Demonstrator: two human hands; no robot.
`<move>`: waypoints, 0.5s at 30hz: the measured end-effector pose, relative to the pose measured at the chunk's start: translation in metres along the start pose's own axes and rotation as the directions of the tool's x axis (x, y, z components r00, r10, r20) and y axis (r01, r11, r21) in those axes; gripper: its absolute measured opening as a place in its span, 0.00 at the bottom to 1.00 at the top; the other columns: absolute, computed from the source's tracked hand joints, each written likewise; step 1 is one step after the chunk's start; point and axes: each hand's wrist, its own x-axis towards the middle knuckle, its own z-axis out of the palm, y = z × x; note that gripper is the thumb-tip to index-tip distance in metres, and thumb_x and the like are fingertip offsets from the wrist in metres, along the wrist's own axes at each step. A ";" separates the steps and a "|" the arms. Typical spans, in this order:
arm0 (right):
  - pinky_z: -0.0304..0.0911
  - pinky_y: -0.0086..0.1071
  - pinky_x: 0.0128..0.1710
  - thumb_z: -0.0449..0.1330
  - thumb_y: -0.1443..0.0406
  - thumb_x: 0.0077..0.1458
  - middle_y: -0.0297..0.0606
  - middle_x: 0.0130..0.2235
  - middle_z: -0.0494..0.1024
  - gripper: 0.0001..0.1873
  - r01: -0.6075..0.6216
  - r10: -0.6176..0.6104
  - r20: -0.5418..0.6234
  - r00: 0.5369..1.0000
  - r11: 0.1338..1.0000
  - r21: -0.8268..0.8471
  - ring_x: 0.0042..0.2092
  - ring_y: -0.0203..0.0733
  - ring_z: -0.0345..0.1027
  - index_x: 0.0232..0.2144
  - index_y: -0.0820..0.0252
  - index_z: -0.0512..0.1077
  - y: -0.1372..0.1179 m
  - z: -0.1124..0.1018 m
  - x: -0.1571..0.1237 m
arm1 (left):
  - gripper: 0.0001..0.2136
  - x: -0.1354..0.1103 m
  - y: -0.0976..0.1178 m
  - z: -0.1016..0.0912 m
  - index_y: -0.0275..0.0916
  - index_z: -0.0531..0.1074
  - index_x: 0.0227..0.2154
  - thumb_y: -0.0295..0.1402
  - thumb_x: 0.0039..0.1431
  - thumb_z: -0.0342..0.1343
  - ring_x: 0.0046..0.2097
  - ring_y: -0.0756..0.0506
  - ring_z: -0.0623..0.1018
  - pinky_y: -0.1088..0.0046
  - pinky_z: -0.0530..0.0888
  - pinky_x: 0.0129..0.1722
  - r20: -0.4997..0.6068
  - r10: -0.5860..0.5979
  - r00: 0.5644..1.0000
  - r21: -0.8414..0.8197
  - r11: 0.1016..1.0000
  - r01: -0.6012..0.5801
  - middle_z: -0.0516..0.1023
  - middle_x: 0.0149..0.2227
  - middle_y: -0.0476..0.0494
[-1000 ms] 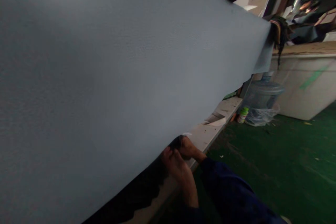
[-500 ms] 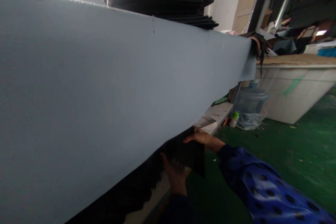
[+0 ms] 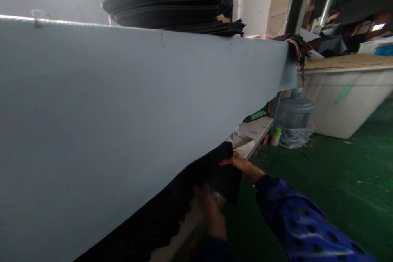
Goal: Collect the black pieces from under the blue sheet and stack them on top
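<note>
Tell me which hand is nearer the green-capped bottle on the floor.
Right. The right hand grips the black sheet's upper edge, on the side toward the bottle; the left hand sits lower, farther from it.

I'm looking into a cluttered workshop or small factory floor, judging by the painted green concrete floor [image 3: 331,172], the tall stack of cut black sheet material [image 3: 172,6] on a grey-draped worktable [image 3: 123,102], a big white bin [image 3: 340,102] and a water jug [image 3: 294,112].
</note>
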 end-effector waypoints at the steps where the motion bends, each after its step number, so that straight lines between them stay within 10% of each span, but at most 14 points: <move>1: 0.66 0.28 0.29 0.65 0.72 0.46 0.29 0.26 0.76 0.06 -0.010 0.010 -0.012 1.000 1.000 0.004 0.26 0.31 0.69 0.29 0.65 0.72 0.002 0.000 0.001 | 0.14 -0.002 -0.005 0.003 0.41 0.70 0.39 0.39 0.50 0.59 0.41 0.44 0.76 0.66 0.74 0.37 -0.001 0.007 1.000 0.035 0.999 -0.007 0.74 0.41 0.41; 8: 0.66 0.28 0.29 0.61 0.71 0.51 0.27 0.23 0.73 0.01 -0.064 0.067 -0.037 0.997 0.995 0.072 0.25 0.30 0.67 0.29 0.65 0.71 0.013 0.002 -0.004 | 0.11 -0.015 -0.025 0.022 0.37 0.71 0.30 0.38 0.47 0.62 0.46 0.41 0.75 0.65 0.73 0.41 0.059 0.099 0.993 0.130 0.986 -0.106 0.74 0.38 0.40; 15: 0.71 0.35 0.40 0.63 0.54 0.46 0.38 0.36 0.81 0.19 0.002 -0.001 -0.010 1.000 0.994 0.114 0.37 0.43 0.75 0.38 0.60 0.73 0.008 0.013 -0.034 | 0.15 -0.023 -0.019 0.025 0.37 0.71 0.35 0.43 0.49 0.61 0.46 0.41 0.75 0.61 0.72 0.46 0.021 0.120 0.993 0.068 0.990 -0.121 0.74 0.40 0.41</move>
